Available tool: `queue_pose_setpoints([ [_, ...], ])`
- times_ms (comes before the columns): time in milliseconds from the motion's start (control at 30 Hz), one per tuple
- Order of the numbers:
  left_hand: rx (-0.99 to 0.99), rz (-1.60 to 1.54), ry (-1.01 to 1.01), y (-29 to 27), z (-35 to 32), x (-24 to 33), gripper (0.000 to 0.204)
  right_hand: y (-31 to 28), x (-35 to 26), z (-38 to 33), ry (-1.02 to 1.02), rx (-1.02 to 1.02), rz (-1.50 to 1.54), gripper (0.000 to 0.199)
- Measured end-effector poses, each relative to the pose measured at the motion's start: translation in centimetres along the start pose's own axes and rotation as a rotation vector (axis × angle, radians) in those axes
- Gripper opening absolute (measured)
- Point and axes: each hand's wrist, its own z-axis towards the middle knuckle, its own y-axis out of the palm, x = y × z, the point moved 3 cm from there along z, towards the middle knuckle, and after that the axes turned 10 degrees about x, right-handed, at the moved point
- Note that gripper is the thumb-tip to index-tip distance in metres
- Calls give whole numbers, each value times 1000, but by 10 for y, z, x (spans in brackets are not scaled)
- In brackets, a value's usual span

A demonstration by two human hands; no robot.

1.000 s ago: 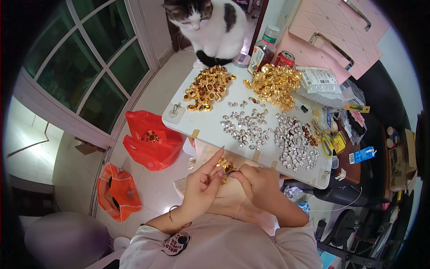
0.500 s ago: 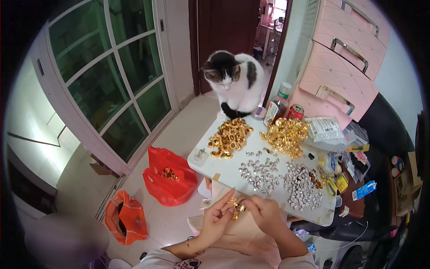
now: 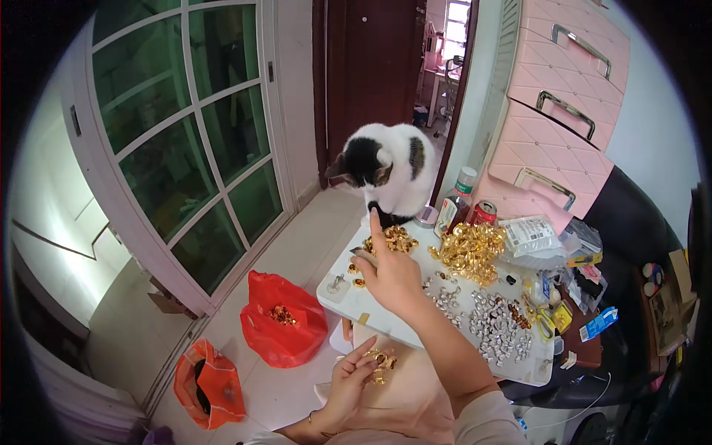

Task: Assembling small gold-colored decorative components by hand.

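Observation:
My left hand (image 3: 350,384) is closed, its fingertips pinching a small cluster of gold-coloured jewellery pieces (image 3: 381,366) over my lap. My right hand (image 3: 394,276) reaches out over the white table (image 3: 408,330). Its index finger points straight at a black-and-white cat (image 3: 404,167), with the fingertip at or just in front of the cat's chest. Beside the right thumb shows a small flat, greyish pointed thing (image 3: 363,256), its kind unclear; the other fingers are curled. Under and behind this hand lies a heap of amber-and-gold pieces (image 3: 397,239), partly hidden.
A gold heap (image 3: 471,252) and scattered clear stones (image 3: 500,326) cover the table's right. Behind stand a bottle (image 3: 456,200) and a red can (image 3: 484,213). Yellow scissors (image 3: 546,326) lie at the right. A red bag (image 3: 278,334) and an orange bag (image 3: 210,389) are on the floor.
My right hand has left the gold pieces and stretched forward toward the cat, index finger out. The left hand keeps hold of them, slightly lower. The cat's head has turned and lowered to the left.

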Motion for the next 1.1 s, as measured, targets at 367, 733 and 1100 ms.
queue_pose_setpoints([
  [367,40,-13,44,-8,8,7,47,18,-12,13,121,-194,-8,77],
  [733,36,4,76,-15,11,4,46,23,-12,8,126,-233,-1,81],
  [1100,123,-8,159,-16,13,4,60,9,8,-47,151,-182,178,75],
])
